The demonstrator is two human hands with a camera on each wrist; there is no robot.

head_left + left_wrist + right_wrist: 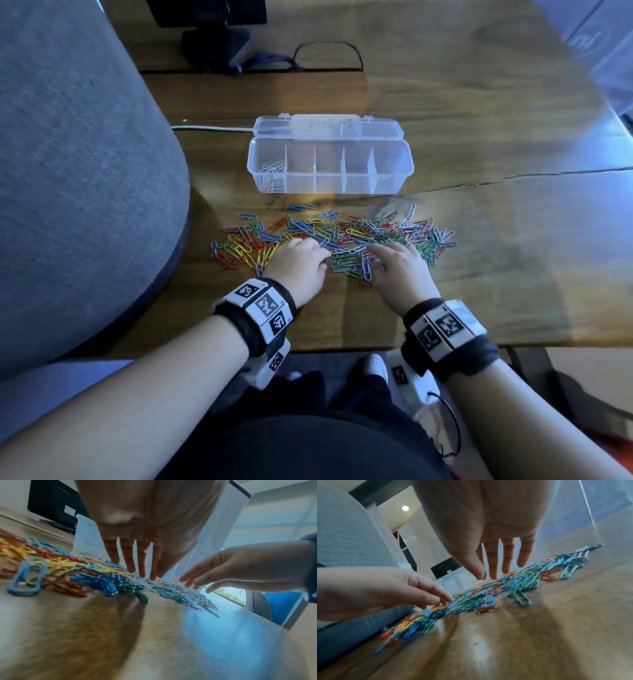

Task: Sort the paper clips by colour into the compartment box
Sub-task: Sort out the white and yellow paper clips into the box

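a wooden worktop (479, 240) carries the open compartment box (330, 168), with mixed paper clips (329, 236) heaped just in front of it. left hand (299, 263) and right hand (399, 270) hover over them, fingers (130, 561) released, grasping nothing. tangled clips risk carrying wrong colours in together.

Both bare forearms reach forward side by side, each wrist wrapped in a black strap carrying white marker blocks. The left hand (301, 265) points its straight fingers (127, 559) downward, holding nothing. The right hand (399, 270) does likewise, its fingers (493, 561) slightly spread.
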